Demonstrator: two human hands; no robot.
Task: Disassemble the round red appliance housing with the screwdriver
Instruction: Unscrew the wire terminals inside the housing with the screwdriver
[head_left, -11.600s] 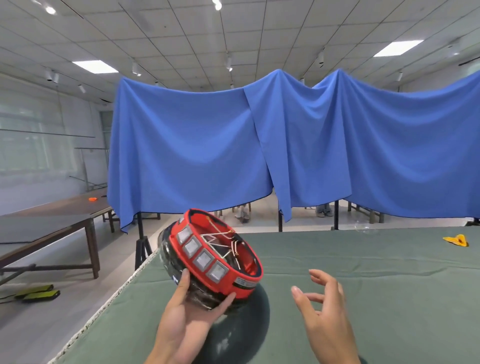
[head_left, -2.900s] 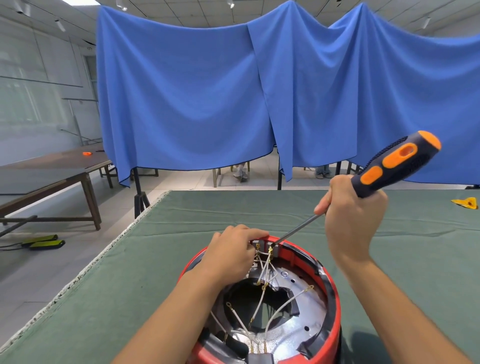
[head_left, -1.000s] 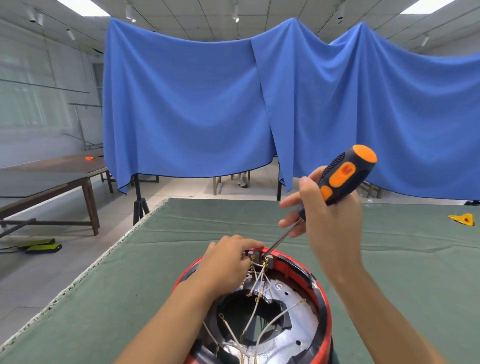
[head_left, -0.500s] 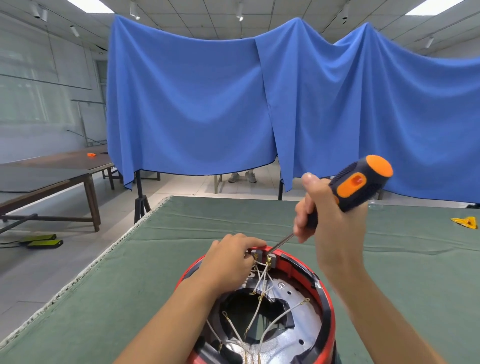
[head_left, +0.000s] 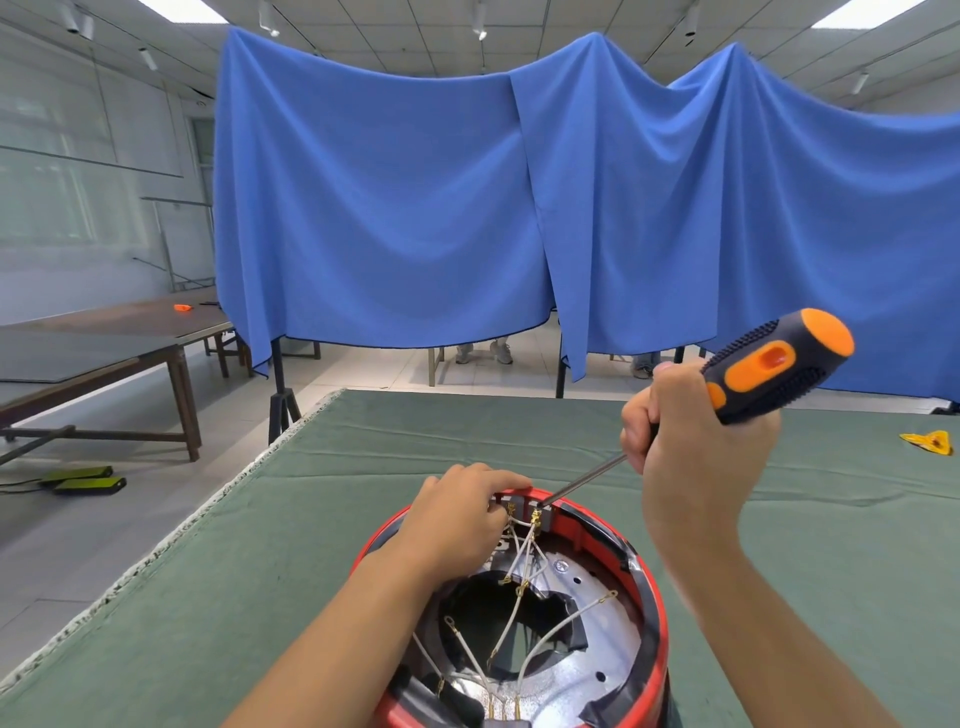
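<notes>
While the left hand (head_left: 457, 519) curls its fingers over the far rim of the red housing (head_left: 652, 613), the right hand (head_left: 691, 452) is wrapped tight round the screwdriver (head_left: 763, 371), gripping the lower part of its black-and-orange handle. The handle sticks up and to the right out of that fist, and the thin metal shaft runs down and to the left from under it, its tip meeting a small grey terminal block on the housing's rim just beside the left fingertips. The housing sits open side up on the green surface (head_left: 260, 597), directly below both hands; white wires with brass ends fan out from beneath the left hand across a shiny metal plate inside. Well beyond the right hand lies a small yellow object (head_left: 930, 443) on the surface. A blue cloth (head_left: 395, 208) hangs behind.
</notes>
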